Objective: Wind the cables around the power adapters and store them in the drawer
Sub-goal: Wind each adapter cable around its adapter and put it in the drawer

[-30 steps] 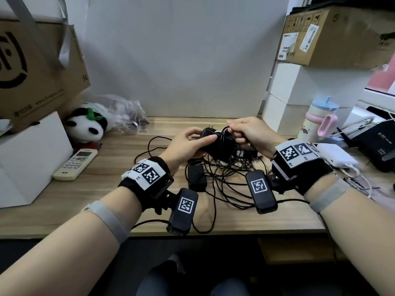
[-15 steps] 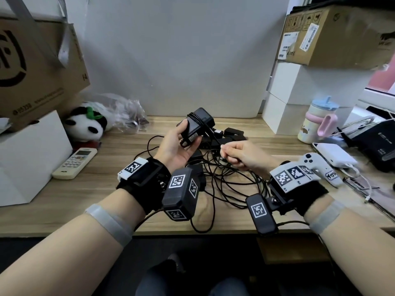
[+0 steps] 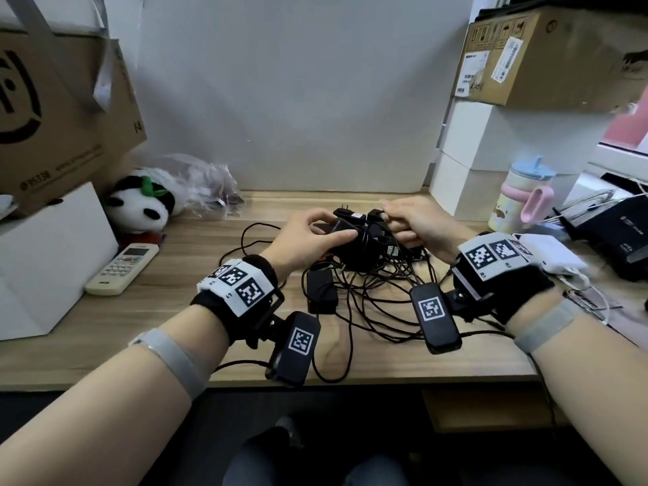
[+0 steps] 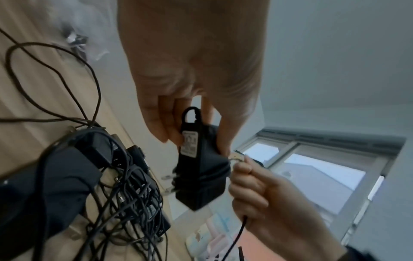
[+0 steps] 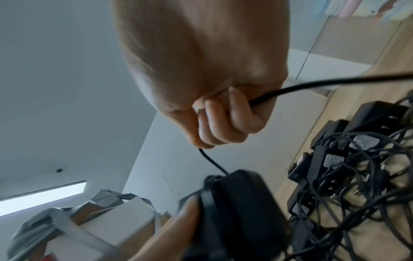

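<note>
My left hand (image 3: 317,236) grips a black power adapter (image 3: 350,236) (image 4: 201,169) above the wooden desk (image 3: 196,275), with several turns of its cable wrapped round the body (image 5: 236,203). My right hand (image 3: 410,222) (image 5: 221,123) is closed round the same adapter's thin black cable (image 5: 290,90) just right of it, and the cable runs taut from fist to adapter. Under both hands lies a tangle of black adapters and loose cables (image 3: 368,282) (image 4: 107,185). No drawer is in view.
A panda toy (image 3: 140,205), a white remote (image 3: 121,270) and a white box (image 3: 42,261) are at the left. At the right stand white boxes (image 3: 466,170), a pastel cup (image 3: 519,198), a white charger (image 3: 547,254) and a black device (image 3: 610,233).
Half a second ago the left hand held the adapter raised and the right hand was low, nearer me. Now the adapter is lower and the right hand has carried the cable up beside it.
</note>
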Demonstrator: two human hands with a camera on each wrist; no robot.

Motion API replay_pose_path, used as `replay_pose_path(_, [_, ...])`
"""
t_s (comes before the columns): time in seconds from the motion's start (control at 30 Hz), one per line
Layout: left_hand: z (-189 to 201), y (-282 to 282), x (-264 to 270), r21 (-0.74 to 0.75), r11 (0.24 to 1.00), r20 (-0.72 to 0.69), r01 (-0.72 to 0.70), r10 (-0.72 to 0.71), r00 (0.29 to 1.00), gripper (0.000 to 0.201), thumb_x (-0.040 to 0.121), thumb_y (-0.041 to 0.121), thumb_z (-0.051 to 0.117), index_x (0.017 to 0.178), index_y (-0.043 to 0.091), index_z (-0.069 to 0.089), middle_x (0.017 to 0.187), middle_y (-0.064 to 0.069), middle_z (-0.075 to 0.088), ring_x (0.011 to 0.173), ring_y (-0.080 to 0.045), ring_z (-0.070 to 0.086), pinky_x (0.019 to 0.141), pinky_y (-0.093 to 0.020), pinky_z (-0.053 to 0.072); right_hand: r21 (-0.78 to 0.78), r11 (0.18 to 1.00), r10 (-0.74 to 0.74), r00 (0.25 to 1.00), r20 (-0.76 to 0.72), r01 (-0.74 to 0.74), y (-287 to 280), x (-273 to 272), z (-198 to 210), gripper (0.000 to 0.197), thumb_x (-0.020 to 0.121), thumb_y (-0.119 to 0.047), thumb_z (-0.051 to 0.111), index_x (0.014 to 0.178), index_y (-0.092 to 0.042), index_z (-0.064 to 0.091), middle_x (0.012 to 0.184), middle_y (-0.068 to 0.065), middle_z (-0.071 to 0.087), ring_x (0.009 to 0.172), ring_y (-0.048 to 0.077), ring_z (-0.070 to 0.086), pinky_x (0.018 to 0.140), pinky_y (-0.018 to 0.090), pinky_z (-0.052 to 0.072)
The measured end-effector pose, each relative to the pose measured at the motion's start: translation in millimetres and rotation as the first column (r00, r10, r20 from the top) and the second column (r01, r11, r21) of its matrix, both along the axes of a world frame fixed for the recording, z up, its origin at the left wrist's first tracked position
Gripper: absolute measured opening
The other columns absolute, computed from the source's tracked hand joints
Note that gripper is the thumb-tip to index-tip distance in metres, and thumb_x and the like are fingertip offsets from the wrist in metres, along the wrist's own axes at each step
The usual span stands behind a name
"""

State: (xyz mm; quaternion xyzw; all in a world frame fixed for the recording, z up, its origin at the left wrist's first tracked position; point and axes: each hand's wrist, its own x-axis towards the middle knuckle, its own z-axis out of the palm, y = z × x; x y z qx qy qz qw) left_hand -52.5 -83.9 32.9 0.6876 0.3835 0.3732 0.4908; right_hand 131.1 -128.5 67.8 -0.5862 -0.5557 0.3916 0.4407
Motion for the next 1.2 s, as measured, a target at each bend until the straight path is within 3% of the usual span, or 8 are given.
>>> replay_pose_path(0.1, [-5,1,10,-0.016,0.986,0.072,-0.168,0.168,0.983,0.021,0.082,0.027,0.072,0.092,0.015,0.058,0.09,-0.009,0.067,0.078,-0.021,0.067,0.074,-0.033,0.054,0.047,0.997,0.056,0.998,-0.004,-0.056,-5,-7,-1,0.032,0.102,-0.021,0.036,0.071,-0.015,0.045,0.041,-0.014,0.029,0.033,0.0,0.022,0.032,0.011,0.013])
replay_pose_path(0.2, [-4,6,16,-0.271,0.915,0.247,-0.3,0.367,0.897,0.022,0.086,0.026,0.067,0.091,0.012,0.051,0.09,-0.007,0.06,0.066,-0.015,0.059,0.062,-0.027,0.053,0.04,0.985,0.168,0.986,0.02,-0.168,-9,-14,-8,0.033,0.102,-0.021,0.034,0.072,-0.014,0.046,0.043,-0.012,0.029,0.034,0.002,0.022,0.034,0.011,0.014])
replay_pose_path(0.3, [2,9,10,-0.569,0.818,0.469,-0.081,0.404,0.786,0.026,0.092,0.027,0.059,0.108,0.007,0.054,0.088,-0.009,0.059,0.066,-0.014,0.058,0.055,-0.021,0.053,-0.021,0.959,0.283,0.957,0.063,-0.283,-11,-18,-21,0.035,0.102,-0.024,0.033,0.072,-0.013,0.046,0.043,-0.012,0.029,0.035,0.003,0.022,0.035,0.011,0.017])
replay_pose_path(0.43, [7,7,-1,-0.664,0.735,0.589,0.136,0.403,0.701,0.028,0.093,0.029,0.055,0.094,0.001,0.057,0.082,-0.009,0.055,0.065,-0.014,0.054,0.055,-0.022,0.05,-0.069,0.963,0.264,0.963,0.063,-0.259,-9,-14,-35,0.037,0.102,-0.027,0.034,0.069,-0.013,0.045,0.041,-0.012,0.029,0.034,0.001,0.021,0.034,0.01,0.017])
replay_pose_path(0.67, [11,1,-5,-0.615,0.744,0.55,0.26,0.17,0.817,0.03,0.09,0.037,0.058,0.083,0.008,0.059,0.061,-0.003,0.058,0.05,-0.01,0.049,0.048,-0.018,0.046,-0.037,0.995,0.094,0.985,0.141,-0.09,-4,-8,-36,0.036,0.096,-0.036,0.047,0.067,-0.015,0.051,0.048,-0.009,0.027,0.039,0.004,0.021,0.035,0.014,0.016])
replay_pose_path(0.87, [3,-7,-3,-0.396,0.885,0.143,0.246,-0.206,0.968,0.02,0.082,0.037,0.066,0.085,0.019,0.058,0.076,-0.001,0.058,0.062,-0.012,0.053,0.063,-0.023,0.044,-0.118,0.992,0.055,0.988,0.143,-0.039,2,-3,-11,0.03,0.097,-0.031,0.047,0.074,-0.011,0.051,0.048,-0.007,0.035,0.036,0.003,0.024,0.035,0.014,0.017])
replay_pose_path(1.0, [2,-9,3,-0.218,0.976,-0.011,0.025,-0.028,1.0,0.028,0.082,0.025,0.072,0.077,0.017,0.046,0.074,-0.002,0.061,0.055,-0.012,0.06,0.055,-0.023,0.055,-0.053,0.999,0.007,0.991,0.136,0.0,-1,-5,0,0.033,0.1,-0.028,0.04,0.069,-0.016,0.046,0.036,-0.014,0.03,0.03,-0.001,0.022,0.03,0.011,0.015])
replay_pose_path(1.2, [-7,-2,10,-0.46,0.887,0.404,-0.04,0.248,0.881,0.024,0.084,0.014,0.069,0.099,0.0,0.058,0.096,-0.018,0.061,0.077,-0.029,0.066,0.064,-0.033,0.06,-0.021,0.989,0.148,0.988,0.041,-0.147,-12,-15,-13,0.034,0.103,-0.022,0.032,0.072,-0.014,0.045,0.041,-0.014,0.028,0.033,0.001,0.021,0.033,0.011,0.014])
